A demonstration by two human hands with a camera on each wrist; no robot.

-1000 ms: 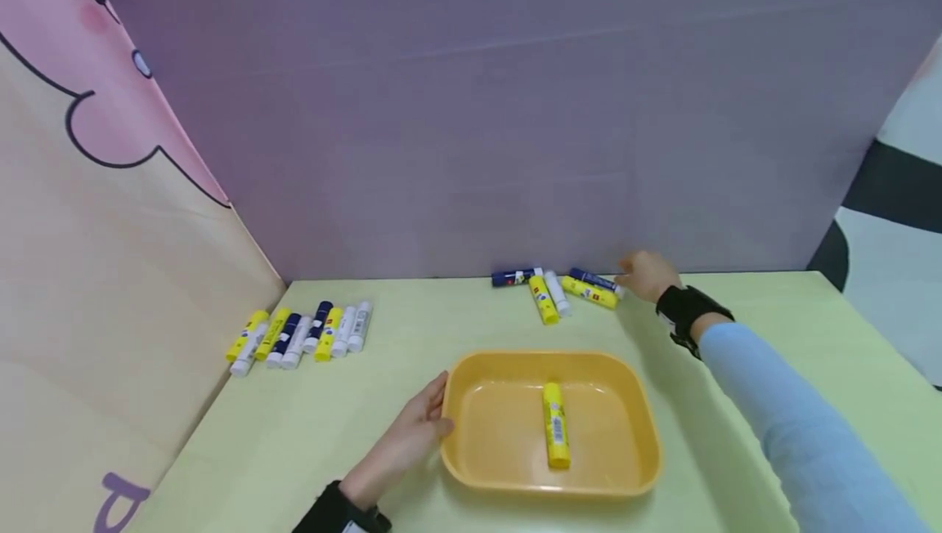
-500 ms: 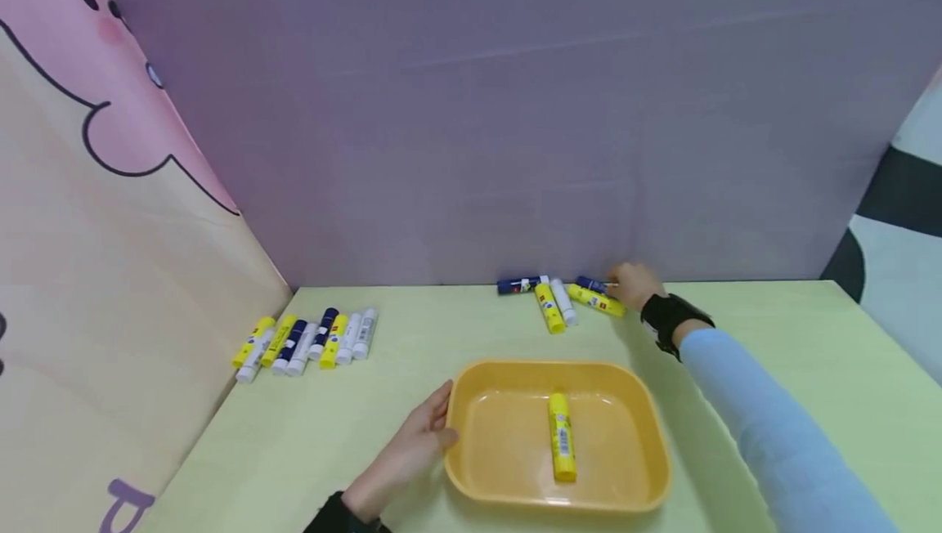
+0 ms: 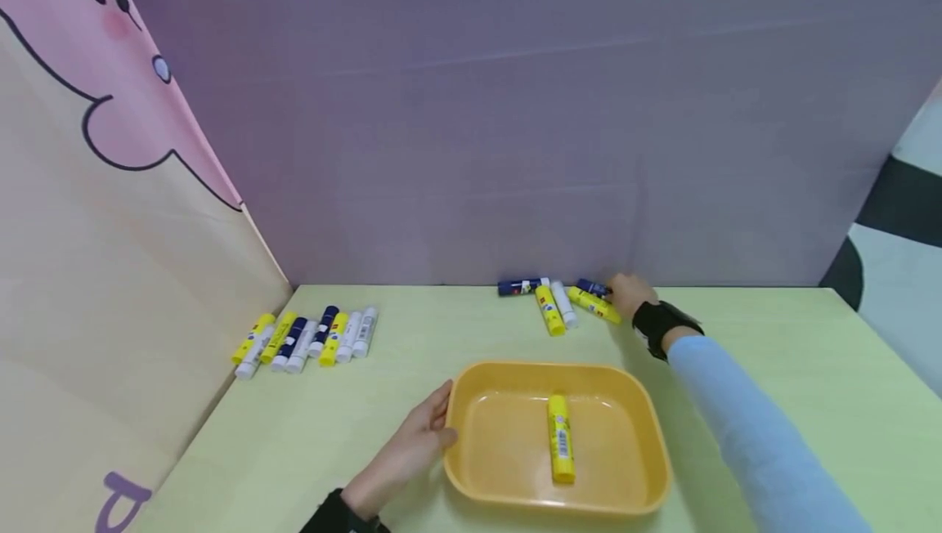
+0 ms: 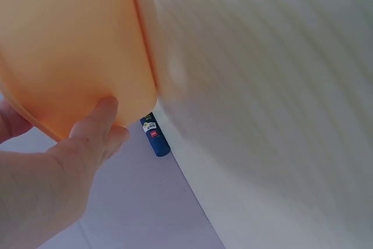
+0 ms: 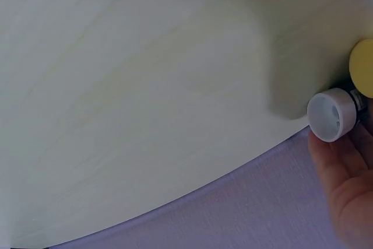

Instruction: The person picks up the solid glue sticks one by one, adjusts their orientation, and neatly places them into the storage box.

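Observation:
My left hand (image 3: 415, 439) grips the left rim of a shallow yellow-orange tray (image 3: 471, 488), thumb on one side and fingers on the other. Inside the tray lies a yellow glue stick (image 3: 561, 439). At the back of the table my right hand (image 3: 630, 294) holds the near end of a dark blue glue stick (image 3: 592, 286). In the right wrist view its white end (image 5: 332, 115) sits against my fingers (image 5: 326, 161); the thumb is hidden there. A yellow glue stick (image 3: 594, 305) lies just in front of it.
Beside these lie a white glue stick (image 3: 563, 304), another yellow glue stick (image 3: 549, 310) and a dark blue one (image 3: 522, 287) by the purple back wall (image 3: 456, 149). Several yellow, white and blue glue sticks (image 3: 334, 339) form a row at the left, near the side wall (image 3: 132, 296).
My right hand has moved left onto the end of the dark blue glue stick and taken hold of it. The left hand stays on the tray; the head view has shifted slightly.

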